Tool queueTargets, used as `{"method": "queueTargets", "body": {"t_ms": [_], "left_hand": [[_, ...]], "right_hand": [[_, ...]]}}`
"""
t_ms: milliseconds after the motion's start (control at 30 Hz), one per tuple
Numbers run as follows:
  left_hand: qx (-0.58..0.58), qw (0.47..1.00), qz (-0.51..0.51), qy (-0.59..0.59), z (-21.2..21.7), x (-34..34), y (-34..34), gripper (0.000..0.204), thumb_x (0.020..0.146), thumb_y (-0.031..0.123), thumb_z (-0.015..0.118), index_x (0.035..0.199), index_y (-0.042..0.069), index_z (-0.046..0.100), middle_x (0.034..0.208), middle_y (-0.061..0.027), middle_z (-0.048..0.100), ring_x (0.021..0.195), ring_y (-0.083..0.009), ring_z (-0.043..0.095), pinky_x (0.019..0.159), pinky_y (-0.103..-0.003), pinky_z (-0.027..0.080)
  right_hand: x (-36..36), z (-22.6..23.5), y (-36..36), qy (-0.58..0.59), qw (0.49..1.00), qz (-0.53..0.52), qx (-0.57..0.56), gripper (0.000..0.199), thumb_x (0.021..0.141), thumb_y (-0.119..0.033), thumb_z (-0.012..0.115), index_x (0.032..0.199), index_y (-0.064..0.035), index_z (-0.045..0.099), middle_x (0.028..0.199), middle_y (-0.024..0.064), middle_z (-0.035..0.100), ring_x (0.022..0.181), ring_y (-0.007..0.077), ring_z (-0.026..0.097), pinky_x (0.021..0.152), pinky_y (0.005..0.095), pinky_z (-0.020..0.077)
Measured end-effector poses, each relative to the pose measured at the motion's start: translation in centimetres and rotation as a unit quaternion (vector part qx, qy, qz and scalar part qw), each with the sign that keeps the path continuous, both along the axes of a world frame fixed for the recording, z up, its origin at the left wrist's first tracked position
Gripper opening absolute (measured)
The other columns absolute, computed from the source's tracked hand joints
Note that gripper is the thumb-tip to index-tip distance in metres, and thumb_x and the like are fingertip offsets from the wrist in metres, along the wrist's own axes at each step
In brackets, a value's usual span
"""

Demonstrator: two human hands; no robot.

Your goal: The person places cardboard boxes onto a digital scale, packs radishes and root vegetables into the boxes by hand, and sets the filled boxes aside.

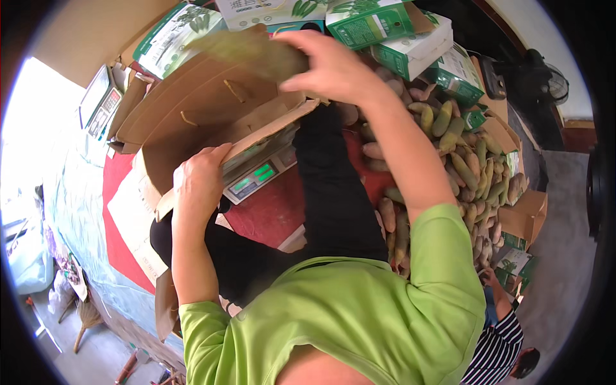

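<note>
An open cardboard box (204,126) with rope handles rests on a digital scale (247,184) whose screen glows green. My left hand (194,181) is closed on the box's near edge. Above the box, my right hand (328,69) grips a long green radish (247,52), smeared by motion, with its thin end pointing left. Part of the box's inside shows as bare cardboard; the rest is hidden by its near wall and the radish.
A large heap of green and pinkish radishes (471,163) lies to my right. Green and white printed cartons (369,25) stand along the far side. A second scale (102,114) sits at far left. Another person (497,343) in stripes is at lower right; a broom (85,319) lies lower left.
</note>
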State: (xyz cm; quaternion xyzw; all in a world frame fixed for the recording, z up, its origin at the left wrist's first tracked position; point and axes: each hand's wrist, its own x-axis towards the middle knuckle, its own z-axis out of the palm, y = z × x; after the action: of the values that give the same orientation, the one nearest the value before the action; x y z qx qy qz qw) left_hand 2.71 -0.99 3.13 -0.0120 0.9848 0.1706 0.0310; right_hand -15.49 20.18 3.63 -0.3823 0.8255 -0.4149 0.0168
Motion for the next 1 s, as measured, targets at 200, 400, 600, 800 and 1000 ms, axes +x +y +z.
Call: {"method": "queueTargets", "body": {"t_ms": [200, 400, 600, 800, 1000], "left_hand": [[0.015, 1.0, 0.023, -0.005, -0.6, 0.3, 0.4, 0.04, 0.077, -0.004, 0.048, 0.112, 0.005, 0.064, 0.102, -0.0191, 0.064, 0.093, -0.0376, 0.062, 0.082, -0.042, 0.049], [0.013, 1.0, 0.014, -0.011, -0.7, 0.0, 0.2, 0.041, 0.077, -0.006, 0.049, 0.113, 0.004, 0.064, 0.101, -0.0209, 0.064, 0.092, -0.0385, 0.062, 0.08, -0.043, 0.048], [-0.021, 1.0, 0.009, 0.003, -1.0, -0.2, 1.0, 0.042, 0.077, -0.006, 0.048, 0.113, 0.005, 0.064, 0.1, -0.017, 0.065, 0.091, -0.0358, 0.063, 0.081, -0.04, 0.049], [-0.012, 0.999, 0.018, -0.033, -0.8, -0.3, 1.5, 0.047, 0.078, -0.007, 0.048, 0.121, 0.006, 0.06, 0.116, -0.0163, 0.062, 0.107, -0.0342, 0.058, 0.093, -0.039, 0.045], [0.037, 0.998, -0.023, -0.048, -0.9, -0.2, 1.3, 0.053, 0.08, -0.002, 0.058, 0.132, 0.009, 0.052, 0.128, -0.0129, 0.055, 0.116, -0.0325, 0.053, 0.1, -0.039, 0.041]], "right_hand": [[0.3, -3.7, -8.4, -0.025, 0.955, 0.108, 0.274, 0.062, 0.061, -0.021, 0.078, 0.12, -0.0135, 0.06, 0.111, 0.0109, 0.064, 0.104, 0.0293, 0.061, 0.086, 0.0402, 0.0496], [-0.7, -4.0, -5.6, -0.139, 0.981, 0.122, 0.066, 0.036, 0.074, -0.018, 0.071, 0.107, -0.0046, 0.067, 0.094, 0.0092, 0.071, 0.086, 0.0183, 0.067, 0.078, 0.029, 0.0516], [-0.1, -3.6, 7.9, -0.236, 0.961, -0.092, -0.113, 0.029, 0.087, -0.015, 0.066, 0.113, -0.0023, 0.063, 0.1, 0.0066, 0.068, 0.095, 0.0127, 0.063, 0.082, 0.0248, 0.05], [5.2, -17.2, 24.0, -0.246, 0.913, -0.324, 0.023, 0.03, 0.082, -0.016, 0.067, 0.108, -0.0035, 0.065, 0.099, 0.0099, 0.068, 0.092, 0.018, 0.063, 0.082, 0.0308, 0.0498], [18.6, -29.1, 30.7, -0.337, 0.823, -0.38, 0.255, 0.025, 0.08, -0.011, 0.065, 0.105, -0.0059, 0.066, 0.098, 0.0141, 0.068, 0.092, 0.0263, 0.065, 0.081, 0.0372, 0.0503]]}}
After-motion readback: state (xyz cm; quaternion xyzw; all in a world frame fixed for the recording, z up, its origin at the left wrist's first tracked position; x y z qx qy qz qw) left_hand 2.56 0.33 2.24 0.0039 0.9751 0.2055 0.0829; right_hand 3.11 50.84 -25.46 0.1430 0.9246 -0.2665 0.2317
